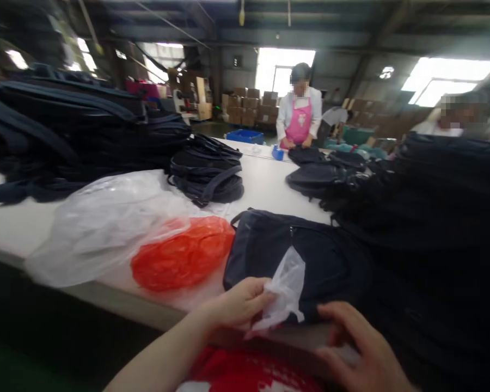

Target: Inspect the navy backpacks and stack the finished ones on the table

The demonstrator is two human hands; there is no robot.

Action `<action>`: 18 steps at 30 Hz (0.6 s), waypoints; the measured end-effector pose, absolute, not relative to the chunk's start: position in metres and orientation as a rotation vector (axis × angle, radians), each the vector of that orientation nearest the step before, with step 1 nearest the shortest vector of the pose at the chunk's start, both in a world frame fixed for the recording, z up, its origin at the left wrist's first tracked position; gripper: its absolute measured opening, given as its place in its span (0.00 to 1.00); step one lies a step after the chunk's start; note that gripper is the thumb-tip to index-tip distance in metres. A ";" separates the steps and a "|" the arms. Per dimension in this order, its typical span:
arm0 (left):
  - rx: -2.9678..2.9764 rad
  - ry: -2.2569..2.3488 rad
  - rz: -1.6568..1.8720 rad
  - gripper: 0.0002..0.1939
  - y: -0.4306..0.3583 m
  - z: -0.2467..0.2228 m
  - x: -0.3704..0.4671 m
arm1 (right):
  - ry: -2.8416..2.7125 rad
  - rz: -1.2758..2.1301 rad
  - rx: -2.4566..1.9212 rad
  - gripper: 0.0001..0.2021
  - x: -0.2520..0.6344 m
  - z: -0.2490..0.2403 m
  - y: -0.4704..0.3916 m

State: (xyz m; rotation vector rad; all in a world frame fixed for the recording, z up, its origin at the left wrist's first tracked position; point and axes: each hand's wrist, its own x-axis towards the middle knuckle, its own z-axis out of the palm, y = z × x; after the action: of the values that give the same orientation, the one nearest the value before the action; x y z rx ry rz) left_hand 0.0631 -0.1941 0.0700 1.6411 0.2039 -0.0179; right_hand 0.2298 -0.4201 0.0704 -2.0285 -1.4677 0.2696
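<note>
Fingers of my left hand (pixel 237 306) are pinched on a small clear plastic bag (pixel 283 294), held just over the near edge of the dark backpack (pixel 306 261) lying flat on the white table (pixel 265 188). My right hand (pixel 361 348) rests beside it with fingers loosely curled and gripping nothing that I can make out. Bag is still crumpled and unopened, backpack unwrapped; bagging looks barely begun, with stacked backpacks (pixel 206 174) waiting beyond the large plastic sheet (pixel 106 223).

A long white bench (pixel 269 188) carries heaps of dark backpacks (pixel 206 171), one navy backpack (pixel 310 256) lying flat at the near edge, beside clear plastic bags (pixel 106 223) and an orange bag (pixel 183 253).
</note>
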 end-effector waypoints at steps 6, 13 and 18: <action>1.973 -0.140 -0.161 0.20 -0.249 0.071 0.113 | -1.418 0.362 -1.995 0.30 0.210 0.067 -0.423; 2.435 0.078 0.336 0.31 -0.259 0.066 0.167 | -0.787 -0.575 -1.967 0.13 0.265 0.059 -0.465; 2.439 0.283 0.222 0.33 -0.260 0.027 0.216 | -0.721 -0.810 -1.937 0.10 0.287 0.052 -0.449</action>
State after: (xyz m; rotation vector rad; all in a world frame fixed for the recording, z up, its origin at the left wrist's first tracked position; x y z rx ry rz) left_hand 0.2158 -0.2598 0.0268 2.4392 0.2829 0.2216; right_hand 0.2875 -0.4488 0.0524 -1.9373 -0.7207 -0.8102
